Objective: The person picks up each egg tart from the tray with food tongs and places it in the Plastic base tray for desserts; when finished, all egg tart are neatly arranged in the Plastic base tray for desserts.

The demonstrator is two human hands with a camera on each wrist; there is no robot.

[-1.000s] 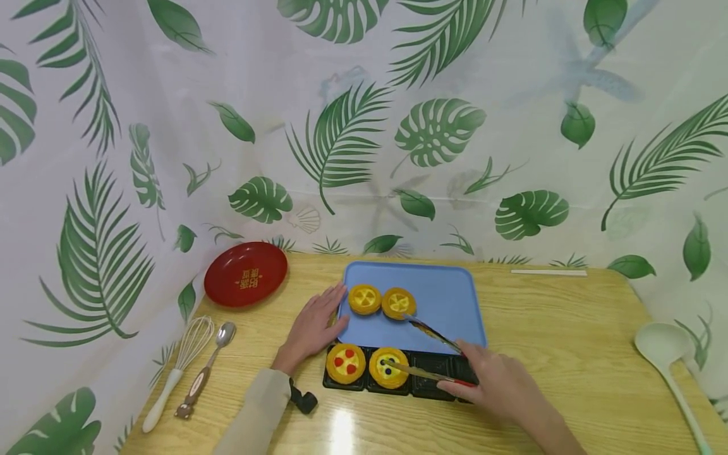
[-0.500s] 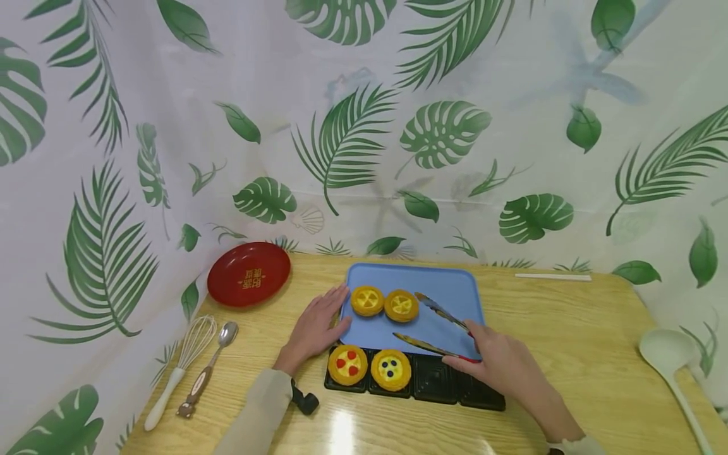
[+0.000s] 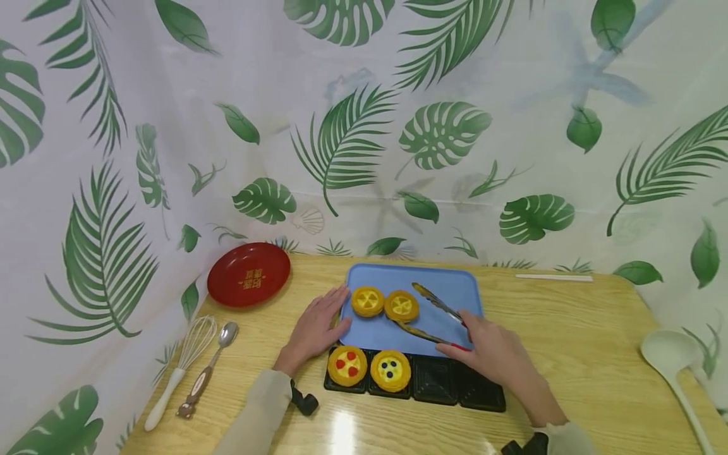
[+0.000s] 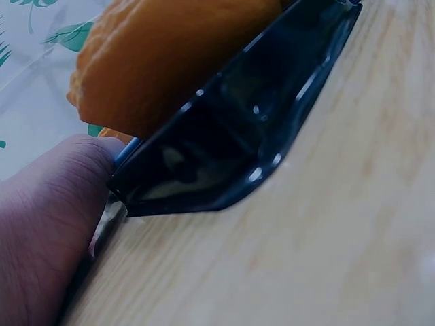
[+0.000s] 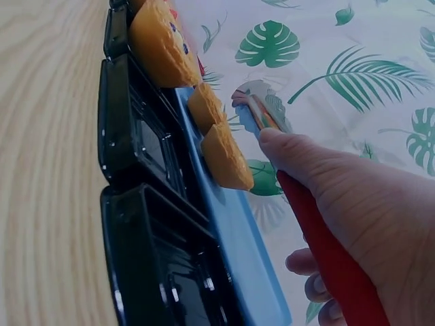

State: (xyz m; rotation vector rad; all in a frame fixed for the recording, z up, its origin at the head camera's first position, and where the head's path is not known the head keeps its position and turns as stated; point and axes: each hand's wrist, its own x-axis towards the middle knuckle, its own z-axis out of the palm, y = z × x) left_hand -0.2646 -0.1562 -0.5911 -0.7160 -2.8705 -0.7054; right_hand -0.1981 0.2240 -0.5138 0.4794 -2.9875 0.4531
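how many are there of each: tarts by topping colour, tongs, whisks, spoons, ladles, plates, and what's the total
Red-topped tart: 1
Blue-topped tart: 1
Yellow-topped tarts: 2
Tongs: 1 pair
Whisk: 1
Spoon: 1
Ladle: 1
Plate: 1
Total: 9

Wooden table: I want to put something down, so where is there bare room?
The widest bare patch of table lies between the right hand and the white ladle, in front of the white stick. A smaller one lies between the spoon, red plate and left hand. Crowded: around the tarts, tongs and black mold.
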